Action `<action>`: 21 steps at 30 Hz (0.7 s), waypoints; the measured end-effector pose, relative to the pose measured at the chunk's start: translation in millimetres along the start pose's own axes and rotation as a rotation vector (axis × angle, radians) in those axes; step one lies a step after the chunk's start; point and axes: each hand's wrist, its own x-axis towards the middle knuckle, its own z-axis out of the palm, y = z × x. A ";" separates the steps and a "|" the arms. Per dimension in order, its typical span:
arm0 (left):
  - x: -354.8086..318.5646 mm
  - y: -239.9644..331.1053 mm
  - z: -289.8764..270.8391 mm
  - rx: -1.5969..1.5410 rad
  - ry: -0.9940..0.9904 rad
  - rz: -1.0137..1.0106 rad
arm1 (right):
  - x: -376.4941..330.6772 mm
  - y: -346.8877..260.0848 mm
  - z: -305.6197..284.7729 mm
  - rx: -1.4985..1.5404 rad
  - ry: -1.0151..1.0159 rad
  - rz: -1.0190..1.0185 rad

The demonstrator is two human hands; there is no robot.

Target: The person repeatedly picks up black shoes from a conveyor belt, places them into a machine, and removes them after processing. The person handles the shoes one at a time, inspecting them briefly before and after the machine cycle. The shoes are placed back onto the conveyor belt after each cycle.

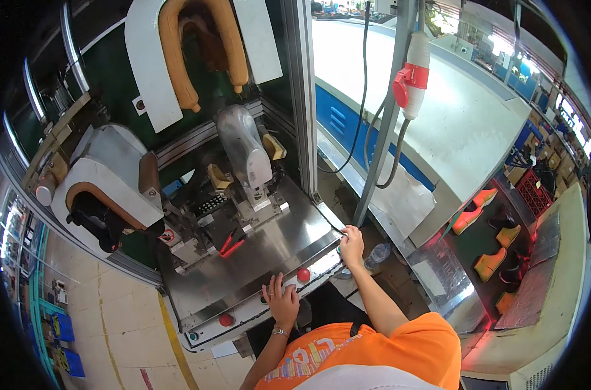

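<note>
My left hand [282, 302] lies on the machine's front control strip with its fingers spread, between two red push buttons. The nearer red button [303, 275] sits just right of its fingertips; the other red button [226, 320] is to its left. My right hand [352, 247] rests at the strip's right end, fingers stretched over the corner beside a small button. Neither hand holds anything visible. Beyond them, on the steel bed [282, 235], stands a bare metal foot-shaped form [243, 146]. At the left, a black shoe upper [97, 218] sits within a brown-padded U-shaped clamp [81, 188].
Red-handled pliers [231, 244] lie on the bed. A tan U-shaped pad [172, 52] hangs above the metal form. Right of the machine are a post with a red-and-white plug connector [411, 81], a white cabinet [464, 123] and a conveyor [477, 240] carrying several orange shoes.
</note>
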 end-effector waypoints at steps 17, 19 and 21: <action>-7.9 -5.4 -8.1 -0.042 -0.100 -0.033 | -1.1 19.0 3.6 -0.061 -0.108 -0.042; -10.2 -7.6 -7.1 -0.043 -0.138 -0.038 | -0.7 15.5 5.1 -0.087 -0.103 -0.065; -11.7 -7.6 -6.6 -0.036 -0.135 -0.051 | -0.7 21.8 8.9 -0.073 -0.100 -0.073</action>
